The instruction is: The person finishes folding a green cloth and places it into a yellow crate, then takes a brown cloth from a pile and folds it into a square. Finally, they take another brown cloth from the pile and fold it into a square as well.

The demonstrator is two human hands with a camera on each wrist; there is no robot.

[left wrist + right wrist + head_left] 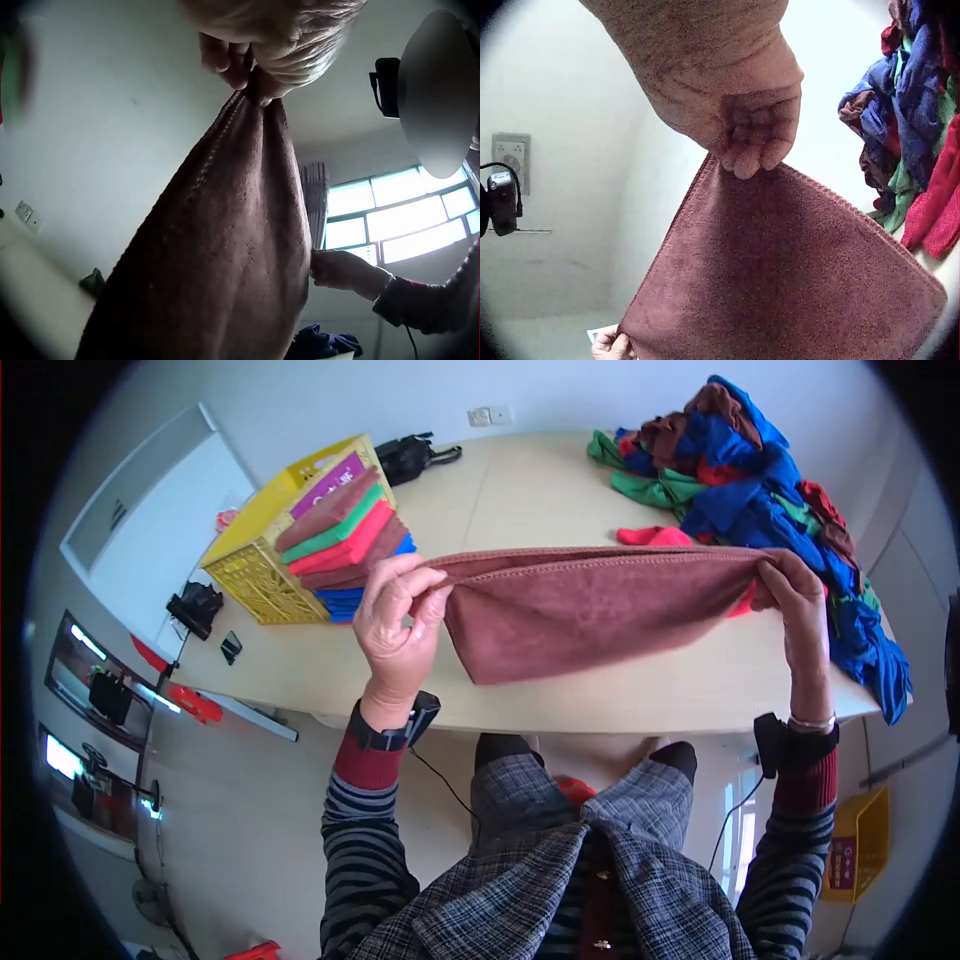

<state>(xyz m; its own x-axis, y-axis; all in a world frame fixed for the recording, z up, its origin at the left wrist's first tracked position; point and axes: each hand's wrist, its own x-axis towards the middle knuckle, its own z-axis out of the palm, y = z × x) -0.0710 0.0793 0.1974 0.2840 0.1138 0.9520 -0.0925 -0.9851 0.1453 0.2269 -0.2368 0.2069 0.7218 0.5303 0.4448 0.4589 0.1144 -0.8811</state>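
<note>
A brown towel (pixel 600 610) with stitched edges hangs between my two hands above the table. My left hand (pixel 400 615) pinches its upper left corner between thumb and fingers, and in the left wrist view the cloth (pixel 217 225) drops in folds from that grip. At the upper right corner my right hand (pixel 795 595) grips the edge; in the right wrist view its curled fingers (pixel 754 154) hold the towel (pixel 780 262) from above. The top edge is stretched nearly straight, and the lower part hangs loose over the table (pixel 520 490).
To the left, a stack of folded brown, green, red and blue towels (pixel 345 540) stands against a yellow crate (pixel 240 550). A heap of loose towels (pixel 750 490) covers the right end and spills over the edge. A black bag (pixel 410 457) and a phone (pixel 231 648) also lie there.
</note>
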